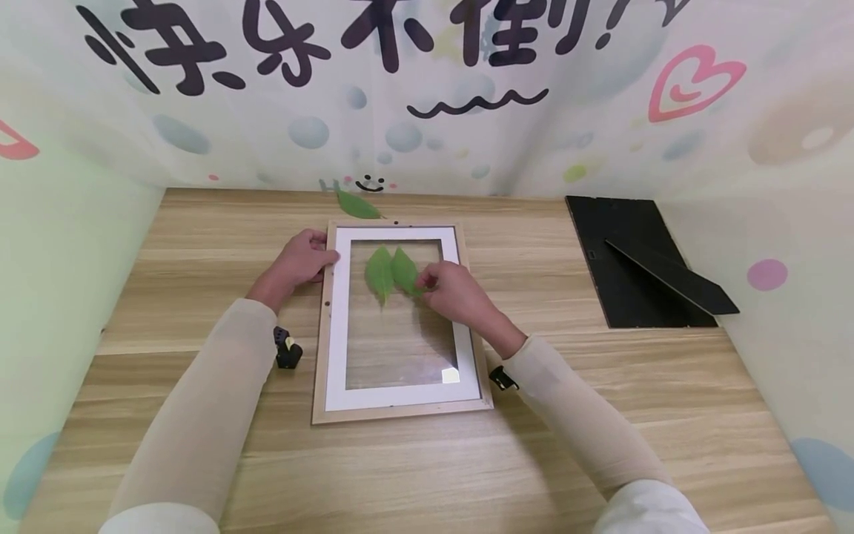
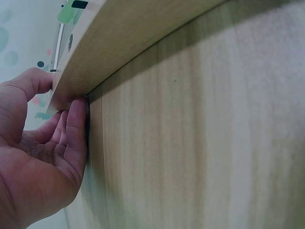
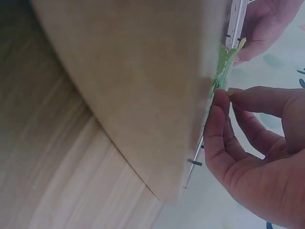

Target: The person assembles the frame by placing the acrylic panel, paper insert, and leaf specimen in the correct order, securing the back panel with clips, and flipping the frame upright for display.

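Note:
A light wooden picture frame (image 1: 321, 356) with a white mat (image 1: 336, 326) and a clear pane (image 1: 394, 348) lies flat on the table. My left hand (image 1: 302, 259) holds its upper left side, the thumb on the top edge and the fingers against the outer side (image 2: 100, 57). Over the pane, my right hand (image 1: 454, 291) pinches the stem end of a green leaf (image 1: 403, 268) between thumb and fingertips. Left of that leaf, a second green leaf (image 1: 379, 273) rests on the pane, stem toward me, their blades close together. Beyond the frame's top edge lies another leaf (image 1: 358, 205).
A black backing board (image 1: 627, 230) lies at the right of the wooden table (image 1: 220, 245), its stand leg (image 1: 674, 278) sticking out toward the right. A printed curtain (image 1: 267, 148) hangs along the table's back edge, with pale walls on both sides.

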`<state>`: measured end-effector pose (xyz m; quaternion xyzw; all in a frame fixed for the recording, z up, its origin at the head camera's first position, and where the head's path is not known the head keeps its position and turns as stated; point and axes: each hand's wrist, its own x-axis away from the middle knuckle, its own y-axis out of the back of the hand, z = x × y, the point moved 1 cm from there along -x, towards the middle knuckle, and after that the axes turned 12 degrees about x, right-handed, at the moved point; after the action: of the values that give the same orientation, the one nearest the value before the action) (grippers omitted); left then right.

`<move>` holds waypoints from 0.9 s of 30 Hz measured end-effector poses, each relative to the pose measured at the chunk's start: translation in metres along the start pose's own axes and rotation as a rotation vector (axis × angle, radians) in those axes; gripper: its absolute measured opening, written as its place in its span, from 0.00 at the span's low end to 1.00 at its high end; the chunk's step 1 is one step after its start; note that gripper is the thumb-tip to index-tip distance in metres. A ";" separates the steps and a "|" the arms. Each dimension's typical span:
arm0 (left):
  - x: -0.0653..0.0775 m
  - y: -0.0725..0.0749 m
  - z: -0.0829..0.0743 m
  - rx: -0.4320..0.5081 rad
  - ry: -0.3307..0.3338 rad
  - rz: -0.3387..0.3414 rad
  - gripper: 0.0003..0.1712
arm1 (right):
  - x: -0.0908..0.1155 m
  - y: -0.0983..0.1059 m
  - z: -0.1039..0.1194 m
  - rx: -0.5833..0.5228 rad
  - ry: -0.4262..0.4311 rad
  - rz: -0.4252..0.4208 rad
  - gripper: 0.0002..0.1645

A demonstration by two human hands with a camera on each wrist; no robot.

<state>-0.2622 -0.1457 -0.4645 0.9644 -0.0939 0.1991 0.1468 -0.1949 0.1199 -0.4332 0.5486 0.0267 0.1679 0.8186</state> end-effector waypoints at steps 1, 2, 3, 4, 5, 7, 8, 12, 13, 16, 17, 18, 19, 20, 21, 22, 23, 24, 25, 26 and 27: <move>0.000 0.000 0.000 0.002 0.000 -0.001 0.36 | 0.000 0.000 0.000 0.006 -0.007 0.002 0.09; 0.001 0.000 0.000 0.003 0.000 -0.002 0.36 | 0.000 0.000 0.000 0.011 -0.016 0.005 0.08; 0.001 0.000 0.000 0.004 0.001 -0.002 0.35 | 0.000 0.000 0.000 0.017 -0.027 0.007 0.08; 0.001 0.000 0.000 0.004 0.002 -0.001 0.35 | 0.001 0.000 0.000 0.019 -0.038 0.012 0.08; 0.002 0.000 0.000 0.004 0.001 0.000 0.35 | 0.001 0.001 -0.001 0.021 -0.048 0.016 0.09; 0.002 0.000 -0.001 0.003 0.000 -0.001 0.35 | 0.002 0.001 -0.001 0.012 -0.071 0.024 0.09; 0.002 0.000 -0.001 0.003 -0.001 -0.001 0.35 | 0.002 0.001 -0.001 0.011 -0.078 0.024 0.09; 0.002 0.000 -0.001 0.004 -0.010 0.000 0.35 | 0.001 0.002 -0.002 0.006 -0.096 0.018 0.09; 0.002 0.000 -0.001 0.006 -0.012 0.001 0.35 | 0.000 0.002 -0.002 0.006 -0.097 0.015 0.09; 0.002 0.000 0.000 0.007 -0.020 0.007 0.35 | -0.001 0.001 -0.002 0.006 -0.101 0.010 0.09; 0.002 0.000 0.000 0.007 -0.020 0.006 0.35 | -0.001 0.002 -0.002 0.005 -0.101 0.010 0.09; 0.002 0.000 0.000 0.007 -0.021 0.007 0.35 | -0.001 0.002 -0.002 0.004 -0.101 0.011 0.09; 0.002 0.000 0.000 0.007 -0.021 0.007 0.35 | -0.001 0.002 -0.002 0.002 -0.101 0.012 0.09; 0.002 0.001 0.000 0.007 -0.020 0.007 0.35 | -0.001 0.002 -0.002 0.004 -0.101 0.014 0.09; 0.002 0.001 0.000 0.007 -0.019 0.006 0.35 | -0.001 0.002 -0.002 0.002 -0.100 0.017 0.09; 0.002 0.001 0.000 0.007 -0.018 0.007 0.35 | -0.001 0.002 -0.002 0.001 -0.099 0.021 0.09; 0.002 0.001 0.000 0.007 -0.017 0.007 0.35 | -0.001 0.002 -0.002 -0.001 -0.098 0.024 0.09; 0.002 0.000 -0.001 0.008 -0.016 0.007 0.35 | -0.001 0.001 -0.002 -0.001 -0.097 0.027 0.09; 0.002 0.000 -0.001 0.008 -0.015 0.007 0.35 | -0.002 0.001 -0.002 -0.001 -0.093 0.029 0.08; 0.002 0.000 -0.001 0.009 -0.015 0.008 0.35 | -0.002 0.001 -0.001 0.000 -0.088 0.031 0.08; 0.002 0.000 -0.001 0.009 -0.016 0.009 0.35 | -0.002 0.001 -0.001 0.001 -0.083 0.032 0.08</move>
<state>-0.2607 -0.1458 -0.4628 0.9661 -0.0983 0.1926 0.1408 -0.1971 0.1205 -0.4328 0.5558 -0.0158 0.1580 0.8160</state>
